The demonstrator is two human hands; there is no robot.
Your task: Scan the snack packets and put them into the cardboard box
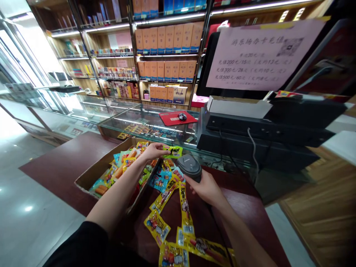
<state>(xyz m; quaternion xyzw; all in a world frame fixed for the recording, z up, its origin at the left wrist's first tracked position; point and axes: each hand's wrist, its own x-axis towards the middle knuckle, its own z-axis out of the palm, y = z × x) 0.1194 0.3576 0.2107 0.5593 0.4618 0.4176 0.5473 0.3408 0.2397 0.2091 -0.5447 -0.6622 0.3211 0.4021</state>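
While left hand (155,151) pinches green packet (175,151) near box (96,171), right hand (207,188) grips scanner (189,165) close by; yellow packets (157,225) lie on table (55,174).

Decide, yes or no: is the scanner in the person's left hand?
No, the right hand holds the scanner, while the left hand holds a green packet.
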